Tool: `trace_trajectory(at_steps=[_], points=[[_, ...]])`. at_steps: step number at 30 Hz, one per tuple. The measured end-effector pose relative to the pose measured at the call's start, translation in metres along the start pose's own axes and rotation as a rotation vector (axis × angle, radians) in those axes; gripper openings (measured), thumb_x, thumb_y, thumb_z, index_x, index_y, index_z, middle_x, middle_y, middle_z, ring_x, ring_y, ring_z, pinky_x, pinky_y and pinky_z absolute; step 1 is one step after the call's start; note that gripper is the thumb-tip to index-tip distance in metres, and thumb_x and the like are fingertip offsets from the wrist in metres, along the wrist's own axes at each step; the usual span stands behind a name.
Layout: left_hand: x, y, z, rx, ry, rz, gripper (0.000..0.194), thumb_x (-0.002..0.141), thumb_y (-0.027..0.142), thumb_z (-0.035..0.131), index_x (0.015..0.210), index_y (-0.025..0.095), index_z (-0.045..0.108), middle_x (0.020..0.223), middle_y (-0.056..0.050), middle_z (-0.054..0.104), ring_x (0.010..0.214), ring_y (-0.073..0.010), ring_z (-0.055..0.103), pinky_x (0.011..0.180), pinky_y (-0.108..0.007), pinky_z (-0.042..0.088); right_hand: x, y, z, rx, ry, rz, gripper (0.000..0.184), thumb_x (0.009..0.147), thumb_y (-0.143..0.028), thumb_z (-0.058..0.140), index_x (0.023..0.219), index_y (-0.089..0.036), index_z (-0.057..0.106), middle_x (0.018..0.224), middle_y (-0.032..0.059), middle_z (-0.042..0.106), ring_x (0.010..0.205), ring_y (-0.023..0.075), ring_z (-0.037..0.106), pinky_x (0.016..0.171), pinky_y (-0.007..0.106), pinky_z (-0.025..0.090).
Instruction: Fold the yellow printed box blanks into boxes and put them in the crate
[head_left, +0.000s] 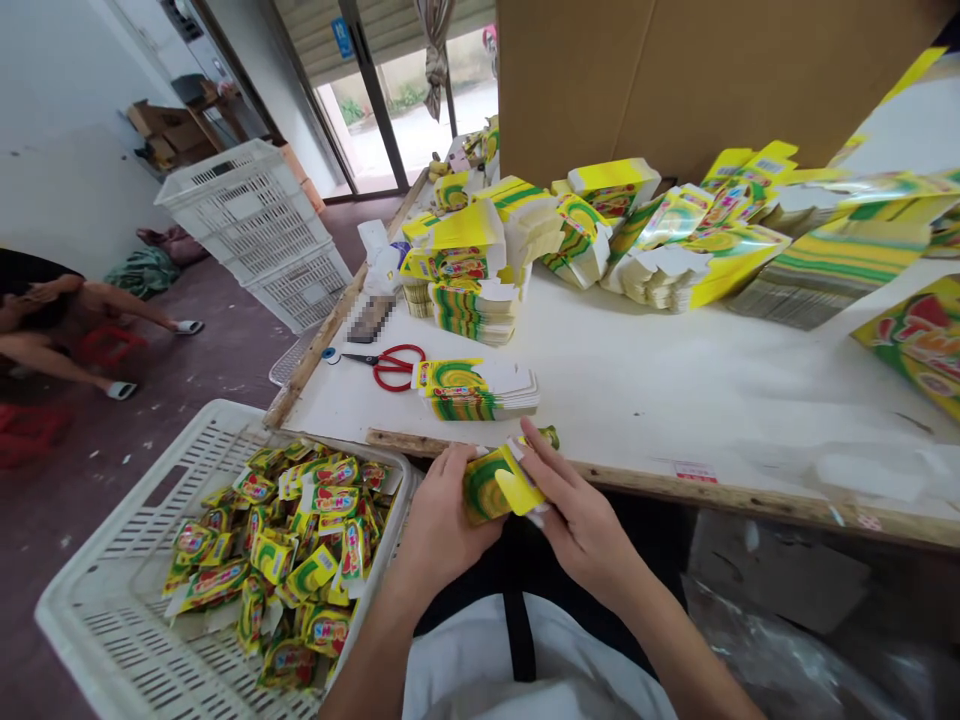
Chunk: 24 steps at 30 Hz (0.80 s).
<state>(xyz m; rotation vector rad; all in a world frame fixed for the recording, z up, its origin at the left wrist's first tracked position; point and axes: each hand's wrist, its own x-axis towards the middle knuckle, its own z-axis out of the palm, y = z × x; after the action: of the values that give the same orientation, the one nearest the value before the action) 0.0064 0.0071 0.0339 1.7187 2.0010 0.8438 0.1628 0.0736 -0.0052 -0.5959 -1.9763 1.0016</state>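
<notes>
A small yellow and green carton (486, 488) is held in front of my lap, just off the table's front edge. My left hand (448, 515) is closed round its left side. At its right end, by a raised yellow flap, my right hand (581, 515) is closed with the fingers on the carton. A bit of green and yellow wrapping (551, 437) shows behind my right fingertips; I cannot make out whether it is held. Just beyond my hands lies a stack of flattened cartons (474, 390), beside red-handled scissors (397, 367).
To the left, a white plastic basket (97, 600) holds many yellow and green packets (330, 500). More carton stacks (472, 310) line the back of the white table (637, 380), before a large cardboard sheet (600, 80). White crates (247, 210) stand beyond; a person (60, 310) sits far left.
</notes>
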Motion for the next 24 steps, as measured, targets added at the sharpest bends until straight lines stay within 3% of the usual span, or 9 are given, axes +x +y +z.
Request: trace_trajectory(at_steps=[3, 8, 11, 15, 17, 21, 24], points=[[0.001, -0.006, -0.009, 0.026, 0.015, 0.084, 0.048, 0.068, 0.022, 0.073, 0.11, 0.022, 0.052, 0.108, -0.009, 0.063, 0.099, -0.0275, 0.061, 0.084, -0.039, 0.051, 0.001, 0.004, -0.006, -0.034, -0.139, -0.022, 0.051, 0.093, -0.012, 0.045, 0.141, -0.028, 0.045, 0.155, 0.0104, 0.026, 0.131, 0.0247, 0.046, 0.099, 0.038, 0.05], [0.006, -0.008, -0.018, 0.019, -0.04, 0.137, 0.056, 0.061, 0.023, 0.079, 0.112, 0.023, 0.055, 0.103, -0.007, 0.067, 0.097, -0.0281, 0.064, 0.085, -0.039, 0.052, 0.008, 0.01, -0.024, -0.04, -0.219, -0.058, 0.036, 0.09, -0.008, 0.047, 0.116, -0.025, 0.066, 0.145, 0.0124, 0.046, 0.126, 0.0236, 0.053, 0.099, 0.039, 0.049], [0.009, -0.003, -0.019, 0.01, -0.063, 0.163, 0.056, 0.062, 0.023, 0.078, 0.114, 0.022, 0.055, 0.106, -0.007, 0.068, 0.097, -0.0274, 0.065, 0.085, -0.039, 0.052, 0.009, 0.013, -0.026, -0.045, -0.254, -0.074, 0.033, 0.09, -0.011, 0.049, 0.117, -0.023, 0.063, 0.142, 0.0157, 0.048, 0.122, 0.0237, 0.056, 0.096, 0.038, 0.051], [0.011, -0.001, -0.014, 0.036, -0.019, 0.178, 0.05, 0.068, 0.024, 0.075, 0.114, 0.02, 0.056, 0.107, -0.01, 0.067, 0.099, -0.0284, 0.063, 0.087, -0.041, 0.051, 0.005, 0.015, -0.013, -0.065, -0.144, -0.055, 0.038, 0.091, -0.012, 0.047, 0.128, -0.023, 0.052, 0.147, 0.0176, 0.041, 0.131, 0.0258, 0.046, 0.099, 0.042, 0.048], [0.011, -0.004, -0.013, 0.018, -0.028, 0.168, 0.051, 0.066, 0.023, 0.075, 0.113, 0.02, 0.056, 0.107, -0.009, 0.067, 0.099, -0.0283, 0.063, 0.087, -0.04, 0.051, 0.002, 0.016, -0.009, -0.05, -0.119, -0.054, 0.033, 0.092, -0.012, 0.047, 0.123, -0.022, 0.054, 0.146, 0.0191, 0.042, 0.132, 0.0257, 0.045, 0.099, 0.042, 0.047], [0.011, -0.011, -0.015, -0.042, -0.07, 0.154, 0.057, 0.061, 0.02, 0.078, 0.114, 0.021, 0.057, 0.109, -0.008, 0.068, 0.099, -0.0269, 0.064, 0.088, -0.038, 0.051, 0.004, 0.015, -0.018, -0.032, -0.217, -0.046, 0.02, 0.089, -0.012, 0.053, 0.105, -0.021, 0.06, 0.139, 0.0189, 0.05, 0.123, 0.0251, 0.054, 0.095, 0.038, 0.05], [0.012, -0.012, -0.017, -0.024, -0.069, 0.166, 0.056, 0.062, 0.019, 0.077, 0.114, 0.02, 0.057, 0.109, -0.008, 0.067, 0.1, -0.0268, 0.063, 0.089, -0.039, 0.051, 0.006, 0.014, -0.022, -0.068, -0.251, -0.019, 0.021, 0.086, -0.011, 0.055, 0.103, -0.022, 0.06, 0.14, 0.018, 0.048, 0.121, 0.0264, 0.056, 0.094, 0.041, 0.05]])
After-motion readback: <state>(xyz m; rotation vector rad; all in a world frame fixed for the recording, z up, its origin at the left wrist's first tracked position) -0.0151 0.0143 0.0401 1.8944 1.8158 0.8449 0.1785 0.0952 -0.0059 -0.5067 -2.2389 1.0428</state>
